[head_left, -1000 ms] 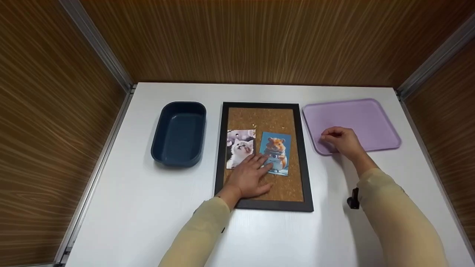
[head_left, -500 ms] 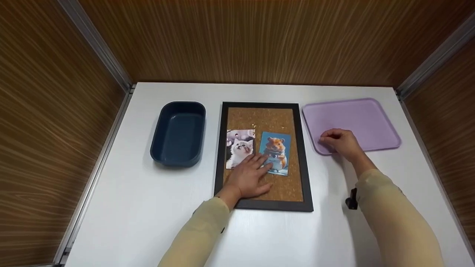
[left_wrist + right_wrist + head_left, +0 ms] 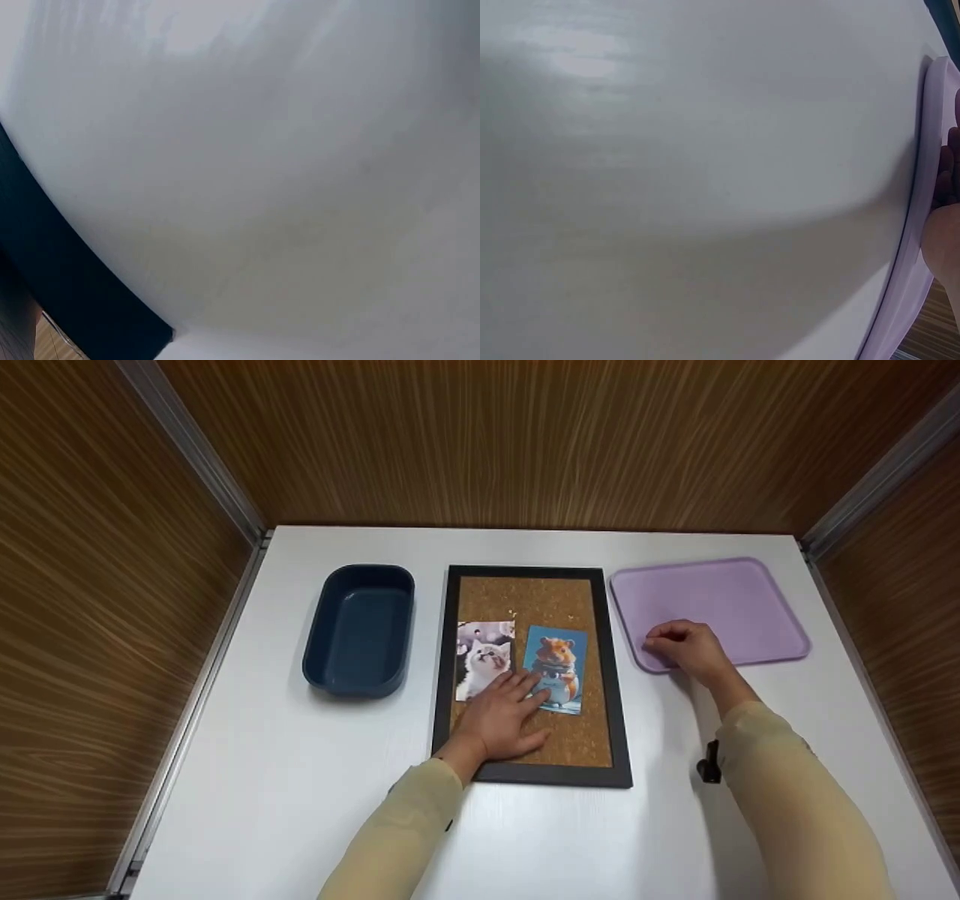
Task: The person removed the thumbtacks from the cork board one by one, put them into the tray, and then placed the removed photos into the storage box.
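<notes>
My left hand (image 3: 501, 721) lies with spread fingers on the cork board (image 3: 559, 746), which has a black frame. Its fingers rest over the lower parts of two pictures: a kitten photo (image 3: 484, 656) on the left and a blue hamster card (image 3: 556, 660) on the right. My right hand (image 3: 691, 649) is at the near left corner of a lilac tray (image 3: 735, 604), thumb and index fingertips brought together. Anything between those fingertips is too small or hidden to make out. In the right wrist view, curled fingers (image 3: 946, 172) show beside the tray rim (image 3: 930, 112).
A dark blue deep rectangular dish (image 3: 360, 634) stands left of the board on the white table (image 3: 300, 795). Wood-grain panels (image 3: 480, 442) enclose the back and both sides. In the left wrist view, a dark blue band (image 3: 67, 277) crosses the lower left corner.
The right hand has shifted very slightly left at the tray's corner, fingertips still together. My left hand, the board and both pictures stay put.
</notes>
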